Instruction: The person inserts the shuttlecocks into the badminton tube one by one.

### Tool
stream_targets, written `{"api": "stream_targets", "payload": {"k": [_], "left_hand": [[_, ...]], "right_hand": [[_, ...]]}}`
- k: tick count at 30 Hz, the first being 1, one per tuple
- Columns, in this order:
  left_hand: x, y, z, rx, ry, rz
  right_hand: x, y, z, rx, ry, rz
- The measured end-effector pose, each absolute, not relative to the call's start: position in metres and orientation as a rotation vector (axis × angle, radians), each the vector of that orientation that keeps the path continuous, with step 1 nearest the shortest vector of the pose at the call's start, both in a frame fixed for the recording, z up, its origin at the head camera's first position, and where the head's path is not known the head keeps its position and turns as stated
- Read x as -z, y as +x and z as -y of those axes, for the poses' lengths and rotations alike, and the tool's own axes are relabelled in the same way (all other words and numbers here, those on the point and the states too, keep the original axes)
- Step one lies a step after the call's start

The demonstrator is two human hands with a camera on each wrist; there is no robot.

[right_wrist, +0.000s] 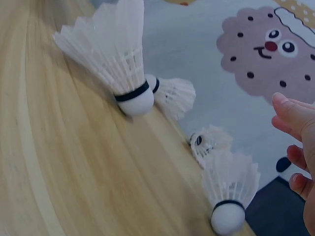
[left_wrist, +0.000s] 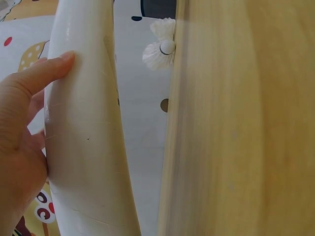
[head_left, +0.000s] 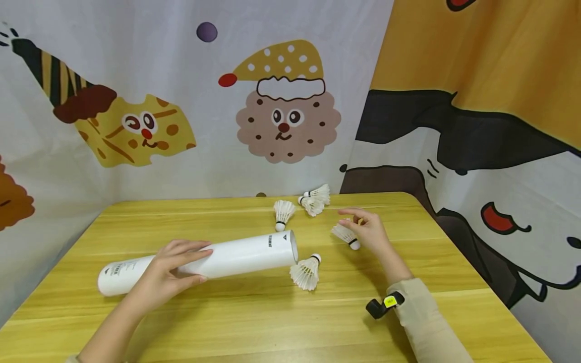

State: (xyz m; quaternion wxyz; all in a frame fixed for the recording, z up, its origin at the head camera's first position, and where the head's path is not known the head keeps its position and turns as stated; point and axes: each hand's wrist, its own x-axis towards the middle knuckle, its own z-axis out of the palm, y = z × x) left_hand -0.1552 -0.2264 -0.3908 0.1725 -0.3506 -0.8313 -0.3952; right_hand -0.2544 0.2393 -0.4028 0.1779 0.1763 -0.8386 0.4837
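Right now your left hand (head_left: 170, 269) is wrapped around the white tube (head_left: 249, 255) near its middle, over the wooden table (head_left: 254, 322), and the black print towards both tube ends is too small to read. Your right hand (head_left: 369, 232) holds nothing, thumb and fingers apart just beside one shuttlecock (head_left: 348, 238); four more shuttlecocks (head_left: 306, 273) lie around the tube's right end. The yellow label (head_left: 390, 301) at your right cuff carries illegible characters.

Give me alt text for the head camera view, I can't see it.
A person's left hand holds a white tube at a wood-grain table, the right hand near a white shuttlecock. Four more shuttlecocks lie about the table; a cartoon-printed curtain hangs behind.
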Motion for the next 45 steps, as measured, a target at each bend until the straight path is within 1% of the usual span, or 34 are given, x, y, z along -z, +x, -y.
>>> {"api": "stream_targets", "payload": {"k": [17, 21, 23, 28, 30, 37, 45], "left_hand": [[0.391, -0.155, 0.227, 1.136, -0.993, 2.361], [0.392, -0.156, 0.227, 1.134, -0.996, 2.361], [0.392, -0.156, 0.226, 1.135, -0.994, 2.366], [0.392, -0.156, 0.227, 1.129, -0.99, 2.364], [0.392, -0.156, 0.227, 1.121, -0.992, 2.356], [0.391, -0.155, 0.226, 1.118, -1.014, 2.317], [0.394, -0.157, 0.225, 1.102, -1.022, 2.286]], "right_hand": [[0.431, -0.27, -0.262, -1.343, 0.373, 2.485], [0.435, -0.272, -0.265, -1.343, 0.391, 2.504], [0.43, -0.267, -0.263, -1.349, 0.412, 2.51], [0.434, -0.27, -0.266, -1.346, 0.424, 2.522], [0.443, -0.277, -0.27, -1.339, 0.414, 2.524], [0.444, -0.276, -0.272, -1.313, 0.421, 2.539], [0.444, -0.276, -0.278, -1.281, 0.343, 2.57]]}}
